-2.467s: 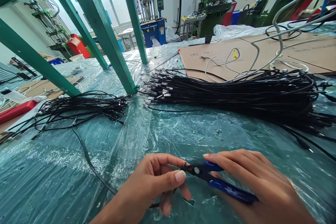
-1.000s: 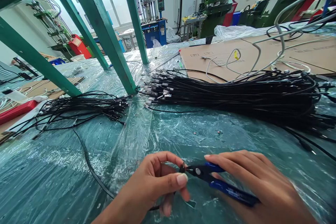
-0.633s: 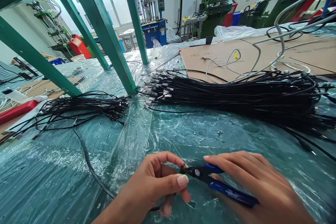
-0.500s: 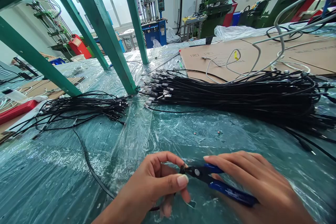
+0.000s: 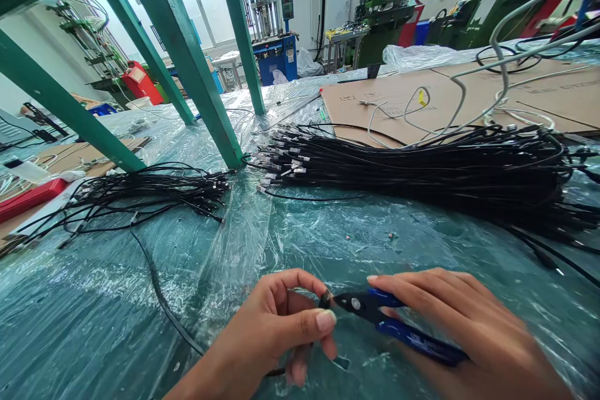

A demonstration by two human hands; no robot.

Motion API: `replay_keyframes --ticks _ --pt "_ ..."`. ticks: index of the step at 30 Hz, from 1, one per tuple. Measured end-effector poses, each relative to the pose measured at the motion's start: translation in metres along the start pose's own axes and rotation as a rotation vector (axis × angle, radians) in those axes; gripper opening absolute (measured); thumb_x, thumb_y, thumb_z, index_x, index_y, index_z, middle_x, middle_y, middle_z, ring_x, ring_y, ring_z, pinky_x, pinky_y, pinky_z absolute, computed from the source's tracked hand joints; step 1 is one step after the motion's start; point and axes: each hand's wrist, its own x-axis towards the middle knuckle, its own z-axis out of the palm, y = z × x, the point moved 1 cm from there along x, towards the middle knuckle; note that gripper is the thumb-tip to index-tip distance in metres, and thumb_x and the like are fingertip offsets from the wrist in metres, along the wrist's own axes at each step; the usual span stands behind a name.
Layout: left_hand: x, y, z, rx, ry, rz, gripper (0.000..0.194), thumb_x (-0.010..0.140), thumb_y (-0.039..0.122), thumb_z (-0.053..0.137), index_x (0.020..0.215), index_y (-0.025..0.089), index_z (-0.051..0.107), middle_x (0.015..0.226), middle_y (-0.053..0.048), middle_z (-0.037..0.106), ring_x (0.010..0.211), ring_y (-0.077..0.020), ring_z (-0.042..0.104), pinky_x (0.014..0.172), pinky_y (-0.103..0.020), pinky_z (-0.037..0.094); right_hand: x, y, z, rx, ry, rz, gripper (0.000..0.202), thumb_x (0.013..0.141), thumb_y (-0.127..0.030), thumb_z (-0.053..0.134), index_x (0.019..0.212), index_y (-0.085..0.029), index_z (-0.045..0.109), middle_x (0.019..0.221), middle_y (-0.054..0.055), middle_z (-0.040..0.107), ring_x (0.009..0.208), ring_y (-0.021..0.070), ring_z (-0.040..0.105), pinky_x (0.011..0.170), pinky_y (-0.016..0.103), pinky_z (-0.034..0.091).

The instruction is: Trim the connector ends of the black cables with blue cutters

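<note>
Between thumb and index finger, my left hand [image 5: 285, 325] pinches the end of a black cable [image 5: 159, 287], which runs from under the hand up to the left. A small dark connector end [image 5: 324, 300] pokes out at the fingertips. My right hand [image 5: 464, 319] is wrapped round a pair of flush cutters [image 5: 412, 340] with blue handles and a dark head. The cutters' tips point left and sit just right of the cable end; whether they touch it I cannot tell.
A thick bundle of black cables [image 5: 412, 165] lies across the plastic-covered table [image 5: 262, 237]. A smaller cable pile [image 5: 154, 194] is at left, beside green posts [image 5: 187, 62]. Cardboard [image 5: 403, 100] with grey cables [image 5: 462, 97] lies behind. Machines [image 5: 276, 56] stand farther back.
My right hand and the cutters have shifted slightly right, so the tips have drawn back a little from the cable end. My left hand stays nearly still.
</note>
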Motion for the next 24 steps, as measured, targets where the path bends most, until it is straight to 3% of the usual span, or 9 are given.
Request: replay_keyframes --ticks 24 --pt "0.0011 0.0007 0.0011 -0.007 -0.002 0.002 0.033 0.069 0.036 0.082 0.087 0.016 0.062 0.058 0.002 0.070 0.030 -0.0004 0.044 0.030 -0.010 0.026 -0.0055 0.0011 0.0033 0.046 -0.032 -0.006 0.019 0.085 -0.016 0.052 0.097 -0.021 0.066 0.079 -0.005 0.068 0.073 0.0073 0.061 0.070 0.022 0.044"
